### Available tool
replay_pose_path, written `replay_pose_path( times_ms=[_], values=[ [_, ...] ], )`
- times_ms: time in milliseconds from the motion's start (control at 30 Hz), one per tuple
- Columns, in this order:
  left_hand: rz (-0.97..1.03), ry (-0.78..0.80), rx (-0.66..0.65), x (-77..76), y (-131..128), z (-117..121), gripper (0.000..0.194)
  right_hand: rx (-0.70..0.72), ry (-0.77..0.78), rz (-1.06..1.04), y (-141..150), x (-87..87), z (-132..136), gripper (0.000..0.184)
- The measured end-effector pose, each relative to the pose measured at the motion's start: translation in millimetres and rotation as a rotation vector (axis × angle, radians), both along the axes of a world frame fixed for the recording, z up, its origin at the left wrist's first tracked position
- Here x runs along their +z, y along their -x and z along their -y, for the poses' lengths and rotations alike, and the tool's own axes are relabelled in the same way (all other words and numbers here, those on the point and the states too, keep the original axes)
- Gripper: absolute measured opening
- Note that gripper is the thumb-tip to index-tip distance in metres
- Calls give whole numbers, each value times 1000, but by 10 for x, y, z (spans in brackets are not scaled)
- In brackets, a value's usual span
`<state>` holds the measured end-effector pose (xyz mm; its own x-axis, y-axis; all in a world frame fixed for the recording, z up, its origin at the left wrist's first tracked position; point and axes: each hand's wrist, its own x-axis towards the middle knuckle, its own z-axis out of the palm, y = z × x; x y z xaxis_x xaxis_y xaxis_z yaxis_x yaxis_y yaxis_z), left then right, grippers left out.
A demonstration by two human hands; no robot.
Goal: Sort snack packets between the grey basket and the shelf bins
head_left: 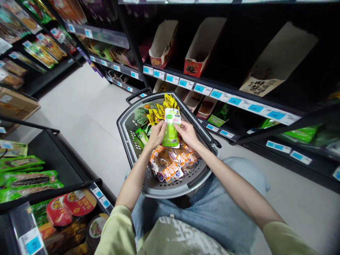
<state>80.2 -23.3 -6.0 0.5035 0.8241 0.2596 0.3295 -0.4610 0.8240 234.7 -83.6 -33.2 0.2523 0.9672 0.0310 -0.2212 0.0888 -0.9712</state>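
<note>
Both my hands hold a small green and white snack packet (171, 131) upright over a grey shopping basket (122, 124). My left hand (157, 134) pinches its left edge, and my right hand (188, 134) grips the right edge with thumb and fingers. Behind the packet lie several yellow snack packets (157, 115) and a leafy-patterned green pack (143, 114). Closer to me in the basket are orange and white packets (170, 165) with brown food showing through clear windows. The packet partly covers the things beneath it.
On the right, a black shelf with price tags (203, 88) bears open cardboard boxes (198, 49). At the lower left, another rack holds green bags (32, 179) and red-lidded tubs (79, 203). A brown carton (18, 104) stands at the left, beside the pale floor (87, 99).
</note>
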Motion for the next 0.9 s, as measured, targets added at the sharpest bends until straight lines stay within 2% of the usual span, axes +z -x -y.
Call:
replay_pose_path(
  times_ms=[100,267,367,900],
  values=[
    [51,56,-2,-1,-12,2,43,-4,4,12,-6,-21,-7,43],
    [182,275,-99,-25,-7,-4,44,-12,35,24,-1,22,-1,44],
    [215,337,-119,-44,-2,-12,44,-11,46,26,2,51,8,44],
    [118,115,-33,17,-26,-22,40,-23,51,28,-4,43,1,46]
  ],
)
